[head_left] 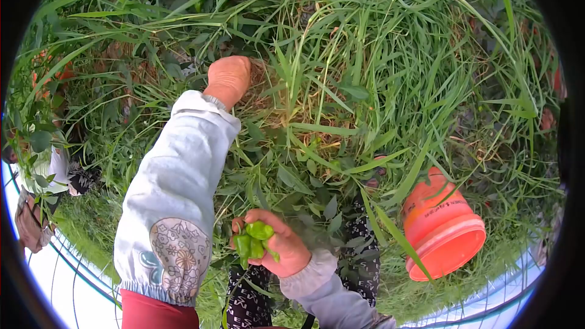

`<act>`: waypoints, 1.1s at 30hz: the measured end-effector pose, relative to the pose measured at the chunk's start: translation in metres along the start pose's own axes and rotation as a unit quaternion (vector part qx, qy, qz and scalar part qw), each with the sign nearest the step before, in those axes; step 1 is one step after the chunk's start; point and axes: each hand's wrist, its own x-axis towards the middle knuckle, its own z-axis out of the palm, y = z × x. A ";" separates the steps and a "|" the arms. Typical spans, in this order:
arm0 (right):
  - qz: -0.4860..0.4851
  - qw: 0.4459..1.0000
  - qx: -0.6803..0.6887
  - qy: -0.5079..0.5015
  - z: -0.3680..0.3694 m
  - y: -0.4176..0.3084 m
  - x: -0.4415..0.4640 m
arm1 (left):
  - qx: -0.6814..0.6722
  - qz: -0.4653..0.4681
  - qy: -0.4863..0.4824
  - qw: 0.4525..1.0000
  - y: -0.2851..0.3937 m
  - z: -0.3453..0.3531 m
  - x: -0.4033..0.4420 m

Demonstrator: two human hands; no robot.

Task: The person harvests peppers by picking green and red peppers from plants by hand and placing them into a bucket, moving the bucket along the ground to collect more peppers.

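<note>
My right hand [282, 245] is closed around several small green peppers [251, 242], which show between the thumb and fingers, low in front of my body. Up and to the left, my left hand [229, 77] reaches down into the grass and leaves, its back toward me. Its fingers are bent out of sight, so whatever they touch is hidden. Around that hand are dry brown stems [259, 82] and green blades. Leafy plants [292, 180] grow between the two hands.
A red-orange plastic bucket [436, 219] with printed letters stands in the grass at the right. Tall grass [378, 55] covers the upper area. At the far left another person [52, 170] is partly visible behind leaves. My patterned trouser legs [248, 292] are at the bottom.
</note>
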 end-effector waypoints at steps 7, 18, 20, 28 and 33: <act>-0.023 1.000 0.019 0.008 -0.001 -0.002 0.000 | -0.264 -0.131 0.085 0.952 0.012 0.048 0.076; -0.024 0.999 0.040 0.021 -0.003 -0.003 -0.003 | -0.162 -0.024 0.091 0.982 -0.004 0.073 0.122; -0.035 0.999 0.023 0.019 0.001 -0.004 -0.004 | 0.013 0.064 0.048 0.997 -0.007 0.054 0.109; -0.031 0.999 0.023 0.015 0.004 -0.005 -0.005 | -0.394 -0.076 0.141 0.905 -0.009 0.057 0.080; -0.031 0.999 0.026 0.018 -0.003 -0.002 -0.009 | -0.382 -0.076 0.070 0.918 0.007 0.070 0.090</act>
